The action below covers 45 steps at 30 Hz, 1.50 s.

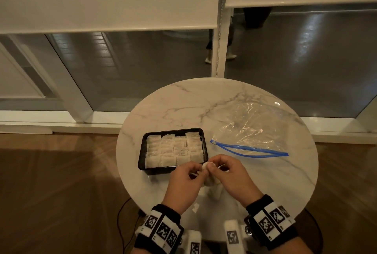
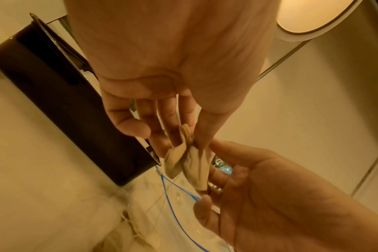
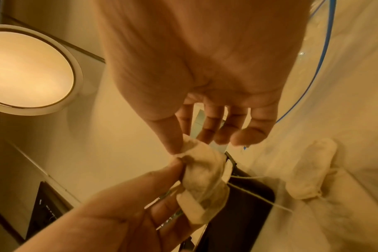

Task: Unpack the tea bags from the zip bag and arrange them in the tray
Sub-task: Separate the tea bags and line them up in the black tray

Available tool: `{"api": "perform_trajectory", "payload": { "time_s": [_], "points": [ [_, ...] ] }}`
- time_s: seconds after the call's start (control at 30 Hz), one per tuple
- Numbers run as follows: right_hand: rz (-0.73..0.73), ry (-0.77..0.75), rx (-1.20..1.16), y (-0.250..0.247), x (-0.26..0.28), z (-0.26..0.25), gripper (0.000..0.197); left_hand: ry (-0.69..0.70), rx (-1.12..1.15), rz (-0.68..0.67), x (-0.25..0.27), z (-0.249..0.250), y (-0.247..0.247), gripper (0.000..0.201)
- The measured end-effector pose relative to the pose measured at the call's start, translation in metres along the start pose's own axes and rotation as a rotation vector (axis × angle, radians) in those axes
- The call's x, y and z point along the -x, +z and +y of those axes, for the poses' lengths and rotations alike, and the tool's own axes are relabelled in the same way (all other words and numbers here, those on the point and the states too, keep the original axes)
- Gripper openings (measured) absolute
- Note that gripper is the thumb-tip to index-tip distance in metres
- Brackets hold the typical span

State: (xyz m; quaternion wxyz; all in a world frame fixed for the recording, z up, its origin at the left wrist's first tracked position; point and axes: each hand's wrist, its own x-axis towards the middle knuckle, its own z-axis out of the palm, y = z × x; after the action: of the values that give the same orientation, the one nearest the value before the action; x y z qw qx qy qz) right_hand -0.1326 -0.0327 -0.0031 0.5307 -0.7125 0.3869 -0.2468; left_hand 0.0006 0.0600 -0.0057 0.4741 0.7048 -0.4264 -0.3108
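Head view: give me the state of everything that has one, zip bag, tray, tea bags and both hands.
Zip bag: flat on the table, zipper open, looks empty.
Tray: on the table, nearly full of tea bags in rows.
Held tea bag: crumpled, pinched between both hands above the table.
Loose tea bag: lying on the table.
Left hand: pinching the held tea bag.
Right hand: pinching the same tea bag.

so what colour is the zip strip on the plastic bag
Blue. The zip strip runs along the mouth of the clear zip bag; it shows best in the head view.
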Motion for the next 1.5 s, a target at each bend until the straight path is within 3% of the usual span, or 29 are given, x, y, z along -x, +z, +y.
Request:
{"api": "perform_trajectory", "payload": {
  "time_s": [0.3, 0.37, 0.43, 0.5, 0.6, 0.67, 0.73, 0.83, 0.97, 1.03, 1.13, 1.4, 1.5],
  "points": [
    [-0.057, -0.049, 0.14, -0.007, -0.003, -0.014, 0.01, 0.063, -0.105, -0.014, 0.004, 0.002, -0.006, 0.006],
    [0.073, -0.088, 0.119, -0.008, -0.005, -0.012, 0.009, 0.037, -0.099, 0.012, 0.004, -0.001, -0.006, 0.006],
    [0.3, -0.141, 0.081, -0.009, -0.006, -0.01, 0.008, 0.003, -0.09, 0.06, 0.004, -0.003, -0.008, 0.007],
    [0.374, -0.168, 0.079, -0.011, -0.008, -0.01, 0.008, -0.019, -0.09, 0.1, 0.002, -0.006, -0.01, 0.006],
    [0.192, -0.107, -0.046, -0.011, -0.01, -0.01, 0.008, -0.058, -0.109, 0.124, 0.0, -0.012, -0.014, 0.006],
    [0.183, -0.066, -0.104, -0.011, -0.012, -0.009, 0.009, -0.084, -0.12, 0.136, 0.0, -0.014, -0.016, 0.011],
    [0.196, -0.055, -0.071, -0.009, -0.013, -0.008, 0.011, -0.11, -0.113, 0.122, 0.0, -0.016, -0.018, 0.018],
    [0.09, -0.075, 0.088, -0.004, -0.012, -0.01, 0.01, -0.134, -0.059, 0.041, 0.002, -0.014, -0.02, 0.018],
    [-0.067, -0.061, -0.016, 0.0, -0.012, -0.019, 0.012, -0.106, 0.054, -0.054, 0.007, -0.011, -0.022, 0.034],
    [-0.085, -0.079, -0.028, 0.002, -0.013, -0.024, 0.013, -0.036, 0.016, -0.06, 0.008, -0.007, -0.024, 0.025],
    [-0.079, -0.11, 0.031, 0.006, -0.012, -0.031, 0.012, 0.045, -0.011, -0.033, 0.009, -0.004, -0.027, 0.012],
    [-0.156, -0.077, 0.093, 0.016, -0.02, -0.035, 0.009, 0.007, 0.062, 0.024, 0.012, -0.009, -0.039, 0.017],
    [-0.164, -0.061, 0.053, 0.025, -0.031, -0.039, 0.009, -0.051, 0.134, 0.159, 0.011, -0.015, -0.047, 0.027]
  ]
}}
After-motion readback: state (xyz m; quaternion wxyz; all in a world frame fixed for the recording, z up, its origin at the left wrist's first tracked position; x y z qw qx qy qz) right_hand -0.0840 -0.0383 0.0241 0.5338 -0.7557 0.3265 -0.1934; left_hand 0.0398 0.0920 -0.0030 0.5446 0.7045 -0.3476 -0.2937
